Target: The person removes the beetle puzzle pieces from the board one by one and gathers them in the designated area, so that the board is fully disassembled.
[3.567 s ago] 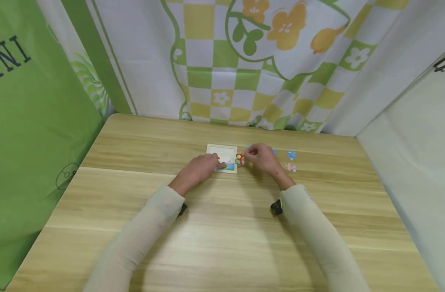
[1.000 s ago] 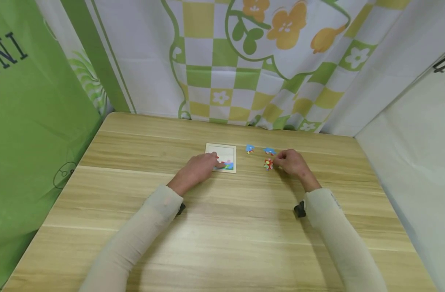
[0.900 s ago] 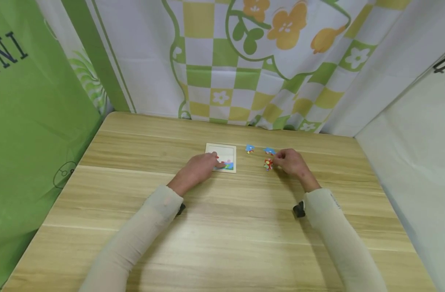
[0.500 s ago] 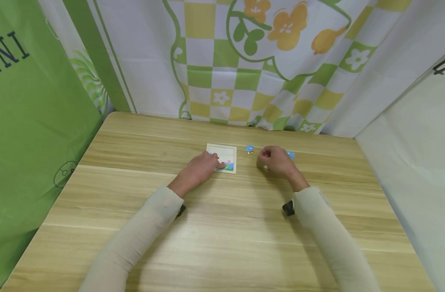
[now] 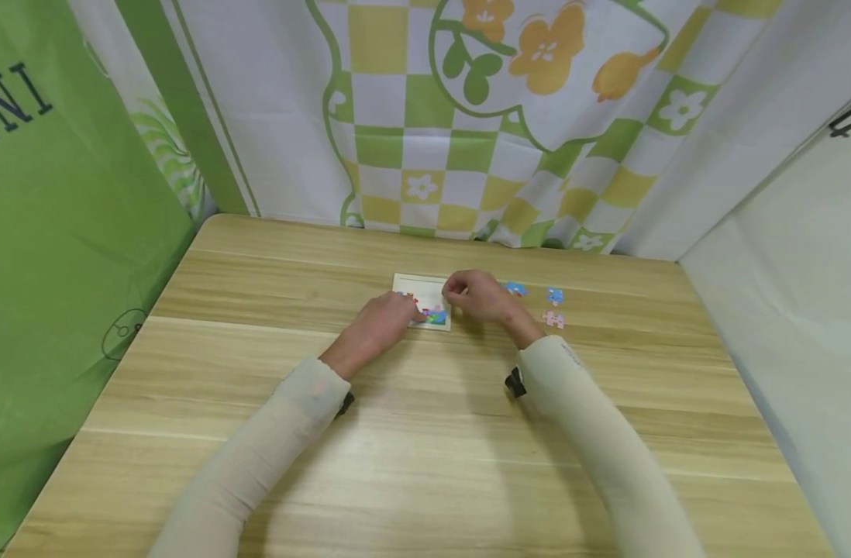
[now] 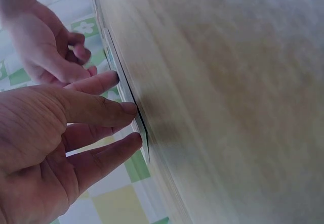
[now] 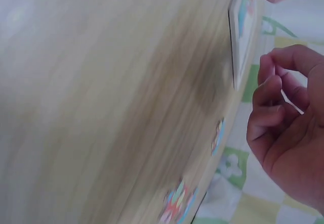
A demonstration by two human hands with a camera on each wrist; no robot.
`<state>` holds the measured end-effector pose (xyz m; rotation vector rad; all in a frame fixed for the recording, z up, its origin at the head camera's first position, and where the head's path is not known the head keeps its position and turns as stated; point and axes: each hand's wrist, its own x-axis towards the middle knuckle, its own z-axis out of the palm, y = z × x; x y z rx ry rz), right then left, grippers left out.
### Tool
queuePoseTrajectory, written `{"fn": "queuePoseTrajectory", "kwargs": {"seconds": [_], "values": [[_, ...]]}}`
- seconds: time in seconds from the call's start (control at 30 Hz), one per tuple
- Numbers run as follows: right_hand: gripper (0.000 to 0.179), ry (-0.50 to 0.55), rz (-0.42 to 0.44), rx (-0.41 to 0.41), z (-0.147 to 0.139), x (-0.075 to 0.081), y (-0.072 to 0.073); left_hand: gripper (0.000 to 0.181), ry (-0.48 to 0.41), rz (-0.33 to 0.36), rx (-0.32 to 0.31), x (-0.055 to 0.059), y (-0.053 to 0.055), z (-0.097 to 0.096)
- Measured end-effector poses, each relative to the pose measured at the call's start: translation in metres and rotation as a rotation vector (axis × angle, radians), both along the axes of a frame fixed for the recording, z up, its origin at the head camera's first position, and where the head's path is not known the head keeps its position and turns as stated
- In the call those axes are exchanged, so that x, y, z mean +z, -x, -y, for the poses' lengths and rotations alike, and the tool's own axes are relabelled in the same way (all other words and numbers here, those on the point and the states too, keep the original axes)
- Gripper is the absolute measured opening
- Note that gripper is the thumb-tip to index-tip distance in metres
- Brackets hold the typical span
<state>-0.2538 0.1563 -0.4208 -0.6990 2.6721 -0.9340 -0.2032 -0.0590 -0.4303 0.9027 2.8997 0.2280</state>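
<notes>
A small pale wooden puzzle tray lies on the table with a few colourful pieces in its lower part. My left hand grips its near left corner. In the left wrist view, the thumb and other fingertips meet the tray's edge, while one finger reaches over it. My right hand hovers at the tray's right side. Its fingers are curled, the tips close together, and no piece shows between them. A red and yellow puzzle piece and a smaller-looking blue-edged piece lie on the table by the right hand.
To the right on the wooden table lie two blue puzzle pieces, one nearer and one farther right, plus a pink piece. A patterned curtain hangs behind the table's far edge.
My right hand first carried the red piece right, away from the tray, and set it down. It has since moved left to the tray's right side. The left hand has stayed put.
</notes>
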Motion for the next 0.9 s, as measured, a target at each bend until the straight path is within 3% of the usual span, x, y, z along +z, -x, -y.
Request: {"fn": "queuePoseTrajectory", "kwargs": {"seconds": [0.2,0.4,0.67,0.9], "values": [[0.02,-0.02,0.044,0.101,0.02,-0.005,0.007,0.047,0.068,-0.029,-0.025,-0.001,0.0,-0.002],[0.026,-0.067,0.06,0.135,0.031,-0.005,0.01,0.044,0.134,-0.047,-0.068,-0.001,-0.007,-0.006],[0.025,-0.11,0.078,0.119,0.037,-0.005,0.012,0.04,0.172,-0.011,-0.016,0.003,-0.022,-0.012],[0.021,-0.099,0.061,0.105,0.038,-0.006,0.012,0.041,0.189,0.033,-0.001,0.004,-0.026,-0.016]]}}
